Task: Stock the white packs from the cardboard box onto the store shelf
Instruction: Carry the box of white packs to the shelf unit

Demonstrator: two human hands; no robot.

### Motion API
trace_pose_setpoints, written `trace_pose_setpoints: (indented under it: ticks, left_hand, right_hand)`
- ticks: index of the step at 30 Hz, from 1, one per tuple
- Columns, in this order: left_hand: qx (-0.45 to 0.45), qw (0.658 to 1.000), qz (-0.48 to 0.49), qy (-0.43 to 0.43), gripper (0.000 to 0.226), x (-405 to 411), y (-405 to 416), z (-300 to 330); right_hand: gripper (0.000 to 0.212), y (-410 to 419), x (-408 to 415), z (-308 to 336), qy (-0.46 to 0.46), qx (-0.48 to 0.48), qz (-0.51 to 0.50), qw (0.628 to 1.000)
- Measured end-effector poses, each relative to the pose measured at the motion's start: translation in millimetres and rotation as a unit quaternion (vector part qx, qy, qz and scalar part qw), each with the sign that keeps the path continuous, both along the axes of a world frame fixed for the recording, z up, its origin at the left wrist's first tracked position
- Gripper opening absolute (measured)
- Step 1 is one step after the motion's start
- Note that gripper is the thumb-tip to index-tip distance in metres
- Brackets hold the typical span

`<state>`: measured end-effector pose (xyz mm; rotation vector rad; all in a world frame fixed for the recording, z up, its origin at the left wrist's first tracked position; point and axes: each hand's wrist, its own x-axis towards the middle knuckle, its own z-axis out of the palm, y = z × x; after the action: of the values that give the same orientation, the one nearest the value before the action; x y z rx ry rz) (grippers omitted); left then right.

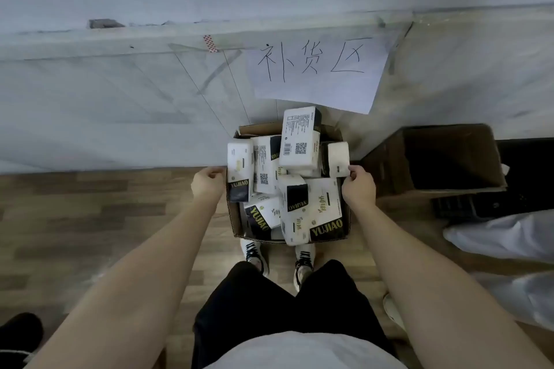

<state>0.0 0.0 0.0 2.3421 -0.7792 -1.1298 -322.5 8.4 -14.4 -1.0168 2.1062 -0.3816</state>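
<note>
While both hands clamp opposite rims of the cardboard box (236,223), left hand (207,181) at nine o'clock, right hand (358,186) at three, the white YUJIAO packs (299,141) lie heaped between them.

white black-banded packs (299,141) heaped askew in open cardboard box (235,222) on floor

Wood-plank floor (90,219) bearing an open brown cardboard box (236,223) heaped with white packs at centre. A second, darker open cardboard box (389,171) stands at 3 o'clock. A white handwritten paper sheet (314,69) lies at 12 o'clock.
</note>
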Motion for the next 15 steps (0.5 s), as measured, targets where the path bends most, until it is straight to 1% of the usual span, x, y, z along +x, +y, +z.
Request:
trace_pose_setpoints:
  ticks: [2,7,9,10,13,15]
  left_hand:
    - [-0.008,1.000,0.018,0.025,0.023,5.0,-7.2,0.3]
    - [0.015,0.998,-0.021,0.059,0.017,0.3,-21.7,-5.6]
    - [0.021,0.998,-0.034,0.057,0.009,-10.1,-22.0,-3.5]
    - [0.019,0.997,-0.043,0.054,0.010,-16.2,-21.0,-1.5]
    - [0.013,0.997,-0.076,0.012,0.020,-29.8,-18.8,-5.0]
    - [0.017,0.996,-0.081,-0.013,0.023,-32.8,-19.5,-7.2]
  right_hand:
    - [0.040,-5.8,-0.8,3.0,-0.012,-0.006,-0.014,1.000]
    - [0.044,-19.4,4.0,3.0,-0.043,0.021,-0.010,0.999]
    - [0.047,-20.7,7.2,1.2,-0.041,0.029,-0.003,0.999]
    - [0.048,-20.6,8.7,0.2,-0.041,0.032,0.003,0.999]
    - [0.047,-21.9,11.4,-3.8,-0.047,0.037,0.010,0.998]
    - [0.045,-23.8,10.8,-7.0,-0.047,0.034,0.003,0.998]
